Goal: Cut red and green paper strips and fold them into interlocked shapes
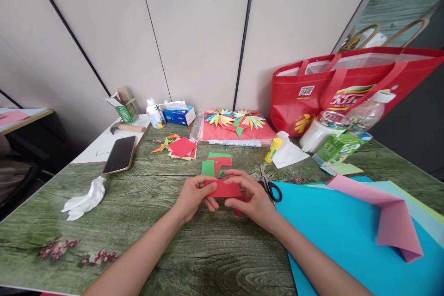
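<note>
A small red paper rectangle (pixel 228 188) is pinched at its left end by my left hand (pixel 192 195), thumb on top and fingers beneath. At the paper's right end is my right hand (pixel 252 198), its thumb and fingers apart around the strip; whether the fingertips touch it I cannot make out. Just beyond my hands lie green paper pieces (pixel 208 168) and red ones, partly hidden. Black-handled scissors (pixel 268 184) rest beside my right hand. Farther back sits a stack of red paper squares (pixel 182 146) with folded orange and green pieces next to it.
Blue paper sheets (pixel 322 231) with a folded pink sheet (pixel 395 217) cover the right side. A glue stick (pixel 274 150), paper flowers (pixel 234 119) and a red bag (pixel 301 97) stand behind. At left are a phone (pixel 120 154), a hammer (pixel 128 127) and crumpled tissue (pixel 85 200).
</note>
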Available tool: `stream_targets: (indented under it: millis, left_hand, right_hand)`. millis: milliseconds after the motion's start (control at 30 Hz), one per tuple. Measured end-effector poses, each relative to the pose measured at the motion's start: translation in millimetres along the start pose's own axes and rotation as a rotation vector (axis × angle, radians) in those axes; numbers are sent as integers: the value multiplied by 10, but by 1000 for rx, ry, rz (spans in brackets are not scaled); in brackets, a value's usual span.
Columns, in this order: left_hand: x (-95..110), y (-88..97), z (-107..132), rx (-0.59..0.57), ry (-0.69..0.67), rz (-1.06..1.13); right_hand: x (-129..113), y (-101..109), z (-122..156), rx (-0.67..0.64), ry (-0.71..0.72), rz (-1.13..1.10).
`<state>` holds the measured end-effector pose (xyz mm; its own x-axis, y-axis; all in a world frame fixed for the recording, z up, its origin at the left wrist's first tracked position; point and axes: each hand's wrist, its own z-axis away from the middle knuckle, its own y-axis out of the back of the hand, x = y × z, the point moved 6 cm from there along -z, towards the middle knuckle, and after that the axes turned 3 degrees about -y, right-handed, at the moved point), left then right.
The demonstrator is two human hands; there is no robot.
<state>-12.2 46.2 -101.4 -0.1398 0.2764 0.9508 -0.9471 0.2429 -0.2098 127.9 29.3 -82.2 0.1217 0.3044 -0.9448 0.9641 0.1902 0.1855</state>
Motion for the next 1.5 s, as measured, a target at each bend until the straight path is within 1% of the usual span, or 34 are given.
stream_targets:
  millis: [67, 133, 200, 333, 533, 600, 733, 800, 867, 967, 1100, 1233, 1367, 1500]
  left_hand:
    - [-6, 10, -5, -5, 30, 19]
    - [-12, -7, -1, -35, 50, 27]
    - [-10, -32, 9, -58, 52, 26]
    - [16, -42, 27, -37, 23, 17]
    - [-7, -56, 33, -78, 58, 38]
    - [7, -71, 36, -102, 23, 42]
    - [70, -139, 54, -183, -95, 66]
    - [81, -170, 63, -205, -128, 49]
    - [76, -177, 67, -182, -143, 31]
    - [55, -154, 71, -94, -146, 27]
    - [29, -120, 77, -12, -132, 33]
    - [49, -71, 69, 52, -165, 35]
    - [51, -65, 68, 57, -162, 42]
    - [32, -100, 78, 12, -138, 103]
  right_hand:
    - [-52, 3, -6, -18, 80, 81]
    - [-62, 19, -15, -5, 110, 122]
    - [-58, 38, -22, 22, 121, 132]
    - [-59, 46, -13, 57, 125, 133]
    - [-106, -3, 23, 28, 177, 213]
    - [-96, 19, 19, 48, 165, 206]
    - [-52, 111, -1, 154, 102, 163]
    - [-32, 130, -6, 182, 61, 131]
    - [-19, 116, -4, 180, 25, 111]
    - [-9, 86, 13, 183, -9, 103]
    - [-15, 66, 44, 206, -2, 119]
    - [24, 35, 61, 178, -29, 92]
    - [89, 19, 62, 168, -91, 111]
    - [159, 9, 53, 162, -214, 5]
